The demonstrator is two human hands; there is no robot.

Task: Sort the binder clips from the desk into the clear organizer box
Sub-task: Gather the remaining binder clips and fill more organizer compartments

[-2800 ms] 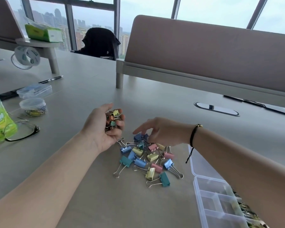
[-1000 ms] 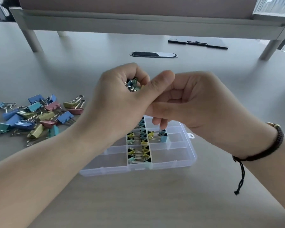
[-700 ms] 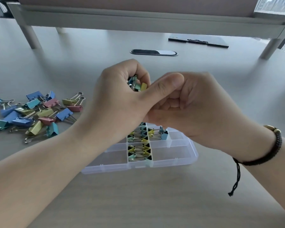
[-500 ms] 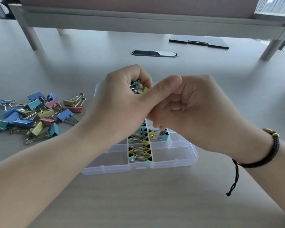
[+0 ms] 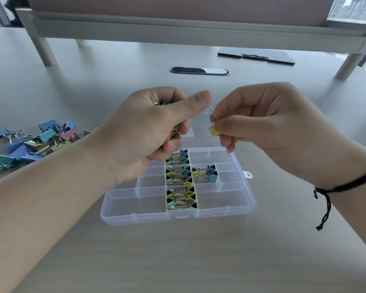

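The clear organizer box (image 5: 237, 208) lies open on the desk below my hands, with small binder clips (image 5: 181, 194) packed in its middle compartments and two more in a compartment to their right. My left hand (image 5: 148, 132) is curled round a handful of small clips above the box's far left part. My right hand (image 5: 260, 123) pinches one small yellow clip (image 5: 213, 130) between thumb and fingers, above the box's far edge. A pile of larger coloured binder clips (image 5: 36, 140) lies on the desk at the left, partly hidden by my left forearm.
A raised shelf on grey legs (image 5: 41, 49) runs across the back of the desk. A black clipboard (image 5: 256, 57) lies under it at the right. An oval cable port (image 5: 199, 71) sits in the desk beyond my hands.
My hands were pressed together over the box; now the right hand has drawn away to the right with a yellow clip pinched in it. The left hand keeps its handful.
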